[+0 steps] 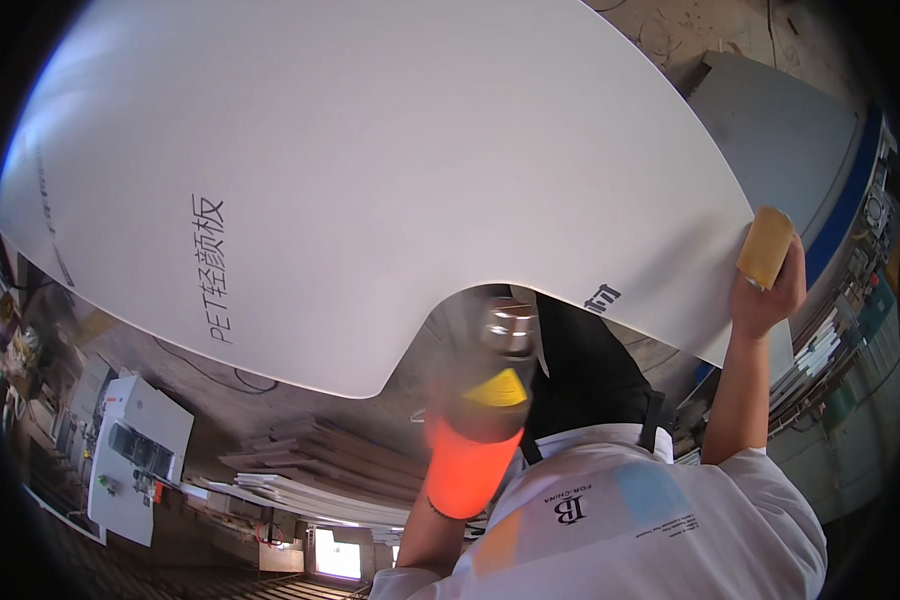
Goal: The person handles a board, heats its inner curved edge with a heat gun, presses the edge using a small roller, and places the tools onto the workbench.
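Note:
A large white panel [400, 170] with dark printed characters spreads across most of the view, its near edge curving inward in front of my body. Below that curve my left hand [437, 402] is closed around a handheld power tool [475, 455]. The tool has a bright orange body, a dark section with a yellow label and a shiny metal head; motion blurs it, and it hides most of my fingers. At the panel's right edge, my right hand [785, 285] grips a tan rectangular block [766, 247]. What the block is made of, I cannot tell.
Stacked sheets [320, 460] lie behind the panel's near edge at lower left. Further left stands a white machine [140, 450] with a dark control section. A grey-topped table [780, 130] with a blue edge is at far right, and a dark cable [255, 385] lies on the floor.

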Demonstrator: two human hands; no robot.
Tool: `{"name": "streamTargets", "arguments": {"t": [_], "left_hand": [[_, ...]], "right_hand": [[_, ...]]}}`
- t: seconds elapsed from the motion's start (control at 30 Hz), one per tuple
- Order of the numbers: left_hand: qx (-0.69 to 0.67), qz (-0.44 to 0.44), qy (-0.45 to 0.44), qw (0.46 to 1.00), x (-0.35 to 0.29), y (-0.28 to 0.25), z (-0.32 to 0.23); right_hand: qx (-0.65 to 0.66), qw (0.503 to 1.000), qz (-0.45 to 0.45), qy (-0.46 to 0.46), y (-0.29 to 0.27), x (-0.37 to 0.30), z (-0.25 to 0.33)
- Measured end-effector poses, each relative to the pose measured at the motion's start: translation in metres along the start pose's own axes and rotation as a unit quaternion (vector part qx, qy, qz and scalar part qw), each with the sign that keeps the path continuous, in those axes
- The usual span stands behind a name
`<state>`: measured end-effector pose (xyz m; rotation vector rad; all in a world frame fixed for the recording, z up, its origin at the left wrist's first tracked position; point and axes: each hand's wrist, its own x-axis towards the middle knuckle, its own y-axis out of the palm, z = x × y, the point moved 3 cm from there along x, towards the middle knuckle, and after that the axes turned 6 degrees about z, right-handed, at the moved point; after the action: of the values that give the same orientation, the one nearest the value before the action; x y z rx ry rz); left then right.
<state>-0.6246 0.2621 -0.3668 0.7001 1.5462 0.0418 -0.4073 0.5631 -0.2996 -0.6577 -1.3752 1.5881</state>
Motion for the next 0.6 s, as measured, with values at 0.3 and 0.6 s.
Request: {"name": "streamTargets", "arguments": {"t": [0.3, 0.6], "left_hand": [[0.1, -0.017, 0.018, 0.995, -0.019, -0.012, 0.01], [0.228, -0.037, 0.029, 0.972, -0.035, -0.039, 0.029]], "right_hand": [[0.013, 1.0, -0.005, -0.009, 0.0, 0.0, 0.008], [-0.014, 1.0, -0.009, 0.019, 0.003, -0.002, 0.006]]}}
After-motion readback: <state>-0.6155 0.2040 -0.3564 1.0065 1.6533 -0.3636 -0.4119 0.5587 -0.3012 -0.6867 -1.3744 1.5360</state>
